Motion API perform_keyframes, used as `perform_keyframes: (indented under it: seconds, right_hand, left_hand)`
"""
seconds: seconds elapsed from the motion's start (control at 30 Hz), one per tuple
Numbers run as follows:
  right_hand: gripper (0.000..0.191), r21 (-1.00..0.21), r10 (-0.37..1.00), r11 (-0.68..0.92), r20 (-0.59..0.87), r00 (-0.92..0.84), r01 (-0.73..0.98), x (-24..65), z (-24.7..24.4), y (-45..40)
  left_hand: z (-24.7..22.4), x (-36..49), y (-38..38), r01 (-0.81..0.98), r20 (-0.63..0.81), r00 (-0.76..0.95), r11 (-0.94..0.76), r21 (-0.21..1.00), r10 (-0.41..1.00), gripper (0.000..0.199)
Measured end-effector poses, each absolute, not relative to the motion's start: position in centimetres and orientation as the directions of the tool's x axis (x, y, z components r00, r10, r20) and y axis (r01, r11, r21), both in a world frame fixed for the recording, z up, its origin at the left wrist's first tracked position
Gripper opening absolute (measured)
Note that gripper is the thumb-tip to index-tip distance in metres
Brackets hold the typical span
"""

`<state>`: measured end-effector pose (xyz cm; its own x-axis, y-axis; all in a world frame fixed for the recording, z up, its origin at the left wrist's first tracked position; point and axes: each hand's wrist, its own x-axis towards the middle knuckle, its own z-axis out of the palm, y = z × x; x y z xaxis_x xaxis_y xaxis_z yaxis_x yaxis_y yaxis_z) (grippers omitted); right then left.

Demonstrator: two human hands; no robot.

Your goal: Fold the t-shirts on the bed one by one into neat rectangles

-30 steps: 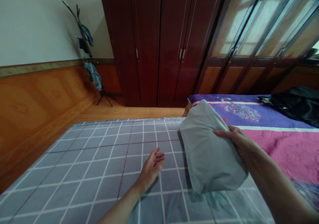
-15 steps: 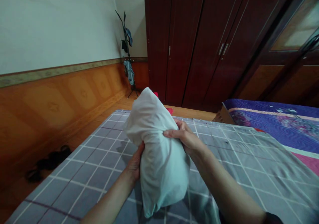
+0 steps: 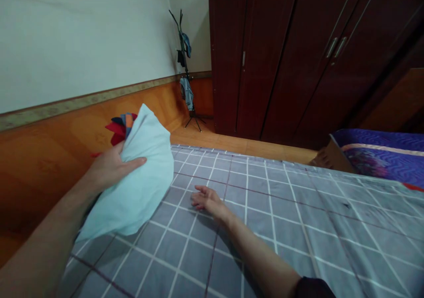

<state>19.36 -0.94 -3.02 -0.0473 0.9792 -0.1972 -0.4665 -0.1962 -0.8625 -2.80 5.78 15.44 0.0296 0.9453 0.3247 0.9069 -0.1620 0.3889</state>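
My left hand [image 3: 114, 163] grips a white pillow [image 3: 144, 187] by its left side, the thumb lying across the white face. The pillow is tilted over the left edge of the bed, its lower end near the sheet. Red, dark blue and orange cloth pieces [image 3: 123, 127] stick out behind its far left side; most of that other side is hidden. My right hand [image 3: 208, 200] is apart from the pillow, just above the grey checked bed sheet [image 3: 258, 200]. It holds nothing, and its fingers are loosely curled and apart.
Dark red wardrobes [image 3: 265, 59] stand beyond the bed's far edge. A coat rack [image 3: 186, 63] with clothes and a cap is in the corner. To the right lies a purple quilted cover [image 3: 387, 152]. An orange panelled wall [image 3: 43, 156] runs along the left.
The pillow has moved left in my left hand and turned, bringing the coloured cloth pieces into sight. My right hand has let go of it. The view has shifted slightly.
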Motion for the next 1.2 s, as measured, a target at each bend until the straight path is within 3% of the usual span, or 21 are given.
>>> perform_keyframes:
  seconds: [0.1,0.17,0.23,0.3,0.53,0.83,0.9,1.0,1.1,1.2]
  right_hand:
    - [0.053,-0.838,0.979,-0.151,-0.201,0.040,-0.524,20.4,-4.9,-1.1]
    - [0.049,-0.824,0.979,-0.091,-0.177,0.102,-0.559,21.0,-5.3,-0.8]
    - [0.044,-0.807,0.982,-0.035,-0.138,0.131,-0.590,21.4,-5.4,-0.5]
    - [0.039,-0.786,0.987,-0.004,-0.103,0.124,-0.619,21.5,-5.5,-0.2]
    - [0.032,-0.732,0.989,0.032,-0.073,0.125,-0.681,21.3,-6.5,0.4]
    - [0.032,-0.704,0.990,0.052,-0.055,0.127,-0.708,21.5,-6.3,0.3]
    - [0.032,-0.703,0.991,0.054,-0.048,0.122,-0.709,21.5,-6.1,0.2]
    - [0.030,-0.704,0.992,0.057,-0.039,0.118,-0.707,21.6,-6.1,0.2]
    - [0.030,-0.704,0.992,0.056,-0.040,0.117,-0.709,21.6,-6.3,0.2]
    - [0.026,-0.706,0.992,0.055,-0.043,0.119,-0.706,21.6,-6.5,0.3]
  left_hand:
    - [12.2,0.3,5.4,0.965,0.220,0.263,-0.262,-0.035,0.939,0.061]
    - [8.7,3.0,4.0,0.899,0.088,0.436,-0.428,-0.094,0.896,0.064]
    - [5.5,5.3,2.6,0.832,-0.111,0.549,-0.554,-0.023,0.828,0.073]
    - [3.5,6.7,1.7,0.824,-0.146,0.565,-0.565,0.045,0.812,0.075]
    - [3.5,5.5,4.2,0.809,-0.015,0.506,-0.468,0.355,0.863,0.051]
    - [3.1,5.7,9.5,0.812,0.261,0.405,-0.476,0.337,0.876,0.047]
    - [2.8,6.2,10.4,0.779,0.245,0.404,-0.471,0.414,0.882,0.055]
    - [2.4,6.2,11.3,0.730,0.108,0.415,-0.402,0.552,0.903,0.061]
    - [2.8,5.2,11.7,0.715,0.023,0.430,-0.356,0.602,0.903,0.040]
    - [3.2,4.2,12.0,0.721,0.059,0.415,-0.368,0.587,0.908,0.031]
